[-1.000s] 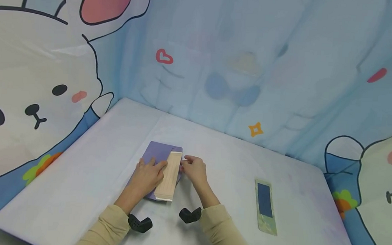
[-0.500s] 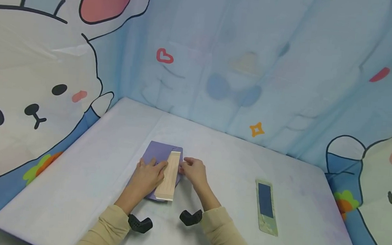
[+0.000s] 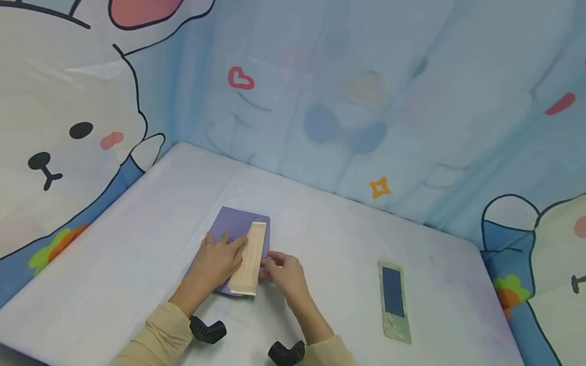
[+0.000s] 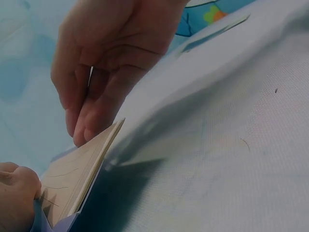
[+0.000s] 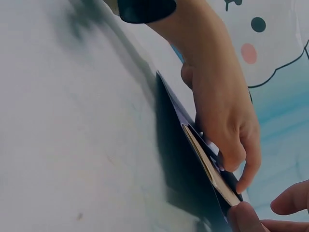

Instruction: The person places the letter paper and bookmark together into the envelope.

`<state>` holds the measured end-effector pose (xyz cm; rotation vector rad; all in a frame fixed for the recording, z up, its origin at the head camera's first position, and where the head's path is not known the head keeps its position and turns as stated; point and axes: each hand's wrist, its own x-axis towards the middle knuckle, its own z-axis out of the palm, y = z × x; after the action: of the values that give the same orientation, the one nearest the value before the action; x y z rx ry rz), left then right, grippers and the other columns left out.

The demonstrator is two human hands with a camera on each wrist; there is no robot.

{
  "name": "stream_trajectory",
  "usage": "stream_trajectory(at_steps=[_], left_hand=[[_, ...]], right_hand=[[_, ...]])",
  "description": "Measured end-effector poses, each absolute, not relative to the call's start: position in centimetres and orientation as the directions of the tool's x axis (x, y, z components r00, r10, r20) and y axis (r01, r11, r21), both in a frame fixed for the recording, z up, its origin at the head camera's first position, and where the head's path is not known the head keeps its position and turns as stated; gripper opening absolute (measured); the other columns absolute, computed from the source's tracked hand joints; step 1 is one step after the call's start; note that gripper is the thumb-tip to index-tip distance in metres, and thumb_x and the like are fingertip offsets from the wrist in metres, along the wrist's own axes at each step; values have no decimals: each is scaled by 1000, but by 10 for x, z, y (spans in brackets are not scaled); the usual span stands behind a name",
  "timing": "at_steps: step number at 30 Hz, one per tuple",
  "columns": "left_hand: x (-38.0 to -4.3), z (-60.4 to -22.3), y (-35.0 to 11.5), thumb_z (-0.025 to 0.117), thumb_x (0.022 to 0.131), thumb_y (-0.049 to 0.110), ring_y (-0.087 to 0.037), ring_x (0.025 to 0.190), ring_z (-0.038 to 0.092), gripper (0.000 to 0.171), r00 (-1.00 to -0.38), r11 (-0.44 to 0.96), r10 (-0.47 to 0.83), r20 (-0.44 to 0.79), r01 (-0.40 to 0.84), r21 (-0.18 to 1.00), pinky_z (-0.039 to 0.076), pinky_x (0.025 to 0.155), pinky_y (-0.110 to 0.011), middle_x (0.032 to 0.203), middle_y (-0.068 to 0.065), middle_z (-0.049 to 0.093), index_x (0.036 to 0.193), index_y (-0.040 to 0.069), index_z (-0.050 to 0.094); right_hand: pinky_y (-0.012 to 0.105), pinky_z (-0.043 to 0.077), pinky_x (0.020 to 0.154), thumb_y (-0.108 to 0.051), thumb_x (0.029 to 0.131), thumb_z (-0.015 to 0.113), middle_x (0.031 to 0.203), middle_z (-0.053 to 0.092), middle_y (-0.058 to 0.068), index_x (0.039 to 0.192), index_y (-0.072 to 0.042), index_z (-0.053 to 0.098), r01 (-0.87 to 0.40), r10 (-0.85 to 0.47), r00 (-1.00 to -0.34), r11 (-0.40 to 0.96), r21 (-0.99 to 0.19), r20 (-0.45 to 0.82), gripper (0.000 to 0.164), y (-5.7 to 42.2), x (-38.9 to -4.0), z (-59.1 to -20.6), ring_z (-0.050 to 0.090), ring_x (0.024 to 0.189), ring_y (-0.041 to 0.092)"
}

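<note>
A purple folded card lies on the table, tilted up off it at the near edge. Along its right side runs a long cream panel with thin printed lines and a layered edge. My left hand rests on both, its fingertips pressing where the panel meets the purple part. At the card's right edge my right hand pinches with bent fingers; in the right wrist view a fingertip sits on that edge. The left wrist view has the right hand reaching down to the panel's far side.
A flat green strip with a dark blue rectangle lies to the right on the white table. Black wrist mounts hang by both cuffs. A blue printed curtain stands behind the table.
My right hand has slid along the card's right edge toward me. The left hand stays pressing in place. The whole head view has shifted slightly.
</note>
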<state>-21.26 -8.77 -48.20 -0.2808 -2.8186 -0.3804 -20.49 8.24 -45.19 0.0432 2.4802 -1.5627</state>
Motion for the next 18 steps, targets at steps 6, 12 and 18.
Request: stream_trajectory(at_steps=[6, 12, 18], left_hand=[[-212, -480, -88, 49, 89, 27, -56, 102, 50, 34, -935, 947, 155, 319, 232, 220, 41, 85, -58, 118, -18, 58, 123, 26, 53], [-211, -480, -87, 46, 90, 27, -57, 104, 48, 34, -941, 948, 155, 300, 228, 223, 40, 87, -59, 120, -18, 57, 123, 26, 53], [-210, -477, -86, 44, 91, 28, -59, 107, 44, 35, -956, 947, 147, 253, 209, 243, 38, 89, -60, 123, -19, 55, 125, 27, 51]], right_hand=[[26, 53, 69, -20, 87, 53, 102, 65, 13, 121, 2, 54, 150, -109, -971, 412, -899, -212, 40, 84, -191, -454, 67, 76, 14], [26, 53, 68, -20, 87, 54, 103, 64, 14, 120, 2, 55, 152, -129, -967, 403, -903, -220, 40, 84, -179, -454, 67, 74, 12], [24, 53, 67, -19, 87, 54, 104, 64, 13, 121, 1, 55, 136, -145, -967, 406, -904, -211, 39, 83, -173, -456, 66, 74, 10]])
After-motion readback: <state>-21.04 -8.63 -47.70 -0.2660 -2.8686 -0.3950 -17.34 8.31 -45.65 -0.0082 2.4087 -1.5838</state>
